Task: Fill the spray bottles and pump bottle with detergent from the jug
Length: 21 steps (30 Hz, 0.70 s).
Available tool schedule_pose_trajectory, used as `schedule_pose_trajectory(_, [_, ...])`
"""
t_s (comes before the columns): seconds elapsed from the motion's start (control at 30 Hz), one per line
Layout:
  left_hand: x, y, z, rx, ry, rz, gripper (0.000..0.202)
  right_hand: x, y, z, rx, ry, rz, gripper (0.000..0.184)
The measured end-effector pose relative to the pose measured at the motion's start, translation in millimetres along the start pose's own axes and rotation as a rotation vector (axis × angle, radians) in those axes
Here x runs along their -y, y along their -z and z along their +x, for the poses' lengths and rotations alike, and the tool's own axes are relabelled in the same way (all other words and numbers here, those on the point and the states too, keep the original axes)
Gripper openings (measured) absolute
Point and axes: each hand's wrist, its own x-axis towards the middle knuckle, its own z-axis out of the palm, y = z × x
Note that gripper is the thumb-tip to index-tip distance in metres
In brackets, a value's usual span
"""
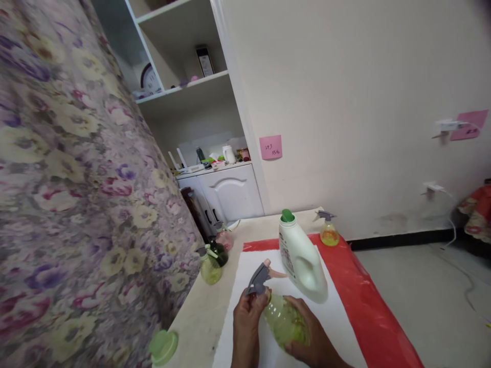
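Floral fabric [76,179] is filling the left of the view. A cream wall [364,102] is running behind a white shelving unit [192,92]. A pale tabletop [203,317] is carrying a red plastic sheet [368,317], and a white mat [333,327] is lying on that sheet.

A white detergent jug [303,263] with a green cap is standing on the mat, just beyond the hands. It is an opaque moulded plastic jug with a handle recess formed in one side.

The spray bottle [284,319] is being held tilted just above the near part of the mat.
- Body: thin translucent yellow-green plastic, rounded and smooth.
- Head: grey hard plastic trigger with a pink nozzle tip.
- Handling, as a judgement: light, slightly yielding under pressure and likely slippery if wet. The firmest holds are the neck below the trigger and the widest part of the body.

The left hand [245,319] is closing its fingers around the neck and trigger head. The right hand [310,342] is cupping the body from below, with its fingers wrapping round it.

Four more small spray bottles are standing apart from the hands: a yellow one [329,232] at the far edge, and a pale green one [210,268], a dark green one [220,253] and a pink one [224,238] beside the fabric. A green lid [163,346] is lying at the near left.
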Motion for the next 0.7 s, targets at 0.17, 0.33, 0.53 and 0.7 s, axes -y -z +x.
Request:
schedule_pose_trajectory(0.17, [4.7,6.3,4.2,0.067,0.037,0.001,0.038,5.2,2.5,0.2,0.02,-0.054,0.062,0.075])
schedule_pose_trajectory(0.33, [-3.3,2.7,4.7,0.129,0.093,-0.105,0.039,15.2,3.6,3.3,0.096,-0.158,0.313,0.076])
schedule_pose_trajectory(0.53, [-9.3,-1.9,1.9,0.204,0.115,-0.194,0.047,22.5,1.4,8.1,0.248,-0.213,0.573,0.068])
schedule_pose_trajectory(0.7, [-12.0,-6.6,-5.8,0.177,0.12,-0.211,0.052,21.8,-2.2,7.4,0.203,-0.186,0.559,0.066])
